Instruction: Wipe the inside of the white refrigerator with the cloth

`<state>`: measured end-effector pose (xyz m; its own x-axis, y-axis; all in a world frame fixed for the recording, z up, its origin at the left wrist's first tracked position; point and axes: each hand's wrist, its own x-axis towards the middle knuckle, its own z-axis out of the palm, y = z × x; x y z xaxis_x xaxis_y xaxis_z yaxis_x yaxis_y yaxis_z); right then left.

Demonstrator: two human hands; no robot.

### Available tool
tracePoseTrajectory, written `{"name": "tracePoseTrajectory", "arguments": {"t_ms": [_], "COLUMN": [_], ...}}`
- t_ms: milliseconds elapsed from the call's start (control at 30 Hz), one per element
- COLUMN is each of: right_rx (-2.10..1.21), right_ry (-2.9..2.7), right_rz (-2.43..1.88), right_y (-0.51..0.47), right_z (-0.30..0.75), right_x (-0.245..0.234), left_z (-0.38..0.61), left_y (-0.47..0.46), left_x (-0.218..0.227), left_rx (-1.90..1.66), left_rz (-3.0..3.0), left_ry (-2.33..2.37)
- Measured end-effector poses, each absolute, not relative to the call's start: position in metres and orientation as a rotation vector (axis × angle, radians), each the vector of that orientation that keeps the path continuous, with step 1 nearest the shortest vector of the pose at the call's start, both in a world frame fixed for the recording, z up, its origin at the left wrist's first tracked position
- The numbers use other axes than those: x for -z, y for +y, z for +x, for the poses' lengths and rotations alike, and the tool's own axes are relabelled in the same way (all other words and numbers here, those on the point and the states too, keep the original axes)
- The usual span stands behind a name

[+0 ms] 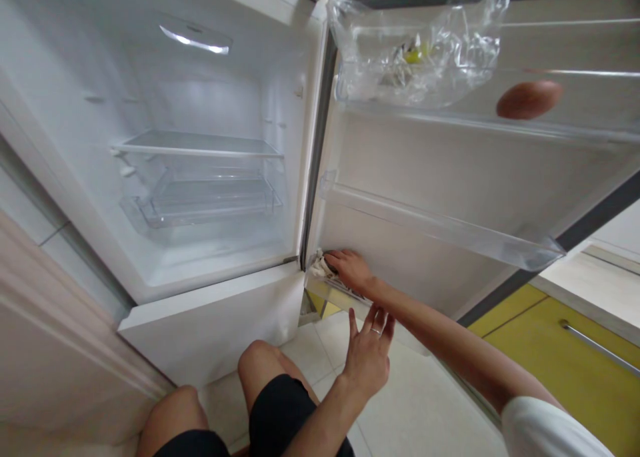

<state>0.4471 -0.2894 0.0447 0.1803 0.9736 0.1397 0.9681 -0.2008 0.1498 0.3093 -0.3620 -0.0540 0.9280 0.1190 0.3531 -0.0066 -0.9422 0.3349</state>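
My right hand (351,270) reaches into the lowest shelf of the open fridge door (440,170), at its hinge end. Its fingers curl over something dark, mostly hidden beneath them. Against it lies a whitish, crumpled thing (319,268), possibly cloth; I cannot make out its kind. Below my right forearm, my left hand (369,350) is raised with its fingers apart, a ring on one of them. It holds nothing, and its fingertips are close to the front of the lowest shelf (345,295); whether they touch it I cannot tell.
The fridge compartment (210,110) has a glass shelf (200,144) and a clear drawer (210,200). Higher on the door are a clear plastic bag (425,50), a reddish-brown egg-shaped thing (530,100) and a clear middle shelf (440,220). Yellow cabinets (565,370) stand at the right.
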Motion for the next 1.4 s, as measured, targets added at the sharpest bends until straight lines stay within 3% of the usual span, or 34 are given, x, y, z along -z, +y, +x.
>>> {"name": "tracePoseTrajectory", "arguments": {"t_ms": [433, 767, 1100, 1233, 1400], "right_rx": [0.228, 0.267, 0.385, 0.034, -0.993], "right_ry": [2.076, 1.832, 1.626, 1.492, 1.541], "right_rz": [2.149, 2.318, 2.448, 2.520, 2.332], "right_y": [-0.273, -0.320, -0.416, -0.450, -0.496], "right_z": [0.456, 0.463, 0.489, 0.479, 0.476], "right_x": [-0.047, -0.053, -0.068, -0.081, -0.103], "left_z": [0.311, 0.305, 0.308, 0.309, 0.308], "left_y": [-0.365, -0.362, -0.359, -0.359, -0.363], "left_x": [0.060, 0.041, 0.058, 0.058, 0.056], "left_rx": [-0.568, -0.522, -0.540, -0.521, -0.525], "left_rz": [2.696, 2.712, 2.755, 2.762, 2.754], "left_ry": [0.097, 0.155, 0.131, 0.131, 0.190]}}
